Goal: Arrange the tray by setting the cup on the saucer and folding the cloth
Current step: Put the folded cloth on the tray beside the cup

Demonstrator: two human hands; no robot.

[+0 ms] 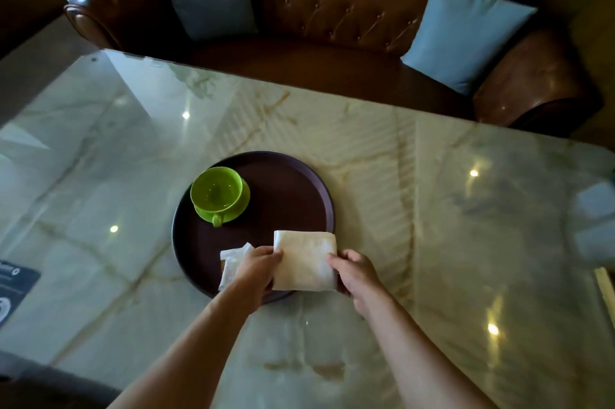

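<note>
A green cup (216, 192) stands upright on a green saucer (241, 205) at the left of a round dark tray (289, 188). A white cloth (304, 258) lies folded into a rectangle at the tray's near right rim. My left hand (254, 270) grips the cloth's left edge, its fingers curled over it. My right hand (354, 270) holds the right edge. A smaller white piece (231, 262) pokes out to the left of my left hand; whether it belongs to the same cloth cannot be told.
The tray sits on a glossy marble table (432, 208). A brown leather sofa (332, 5) with two light blue cushions (466, 32) stands beyond the far edge. A dark card (13, 285) lies at the left edge of the table.
</note>
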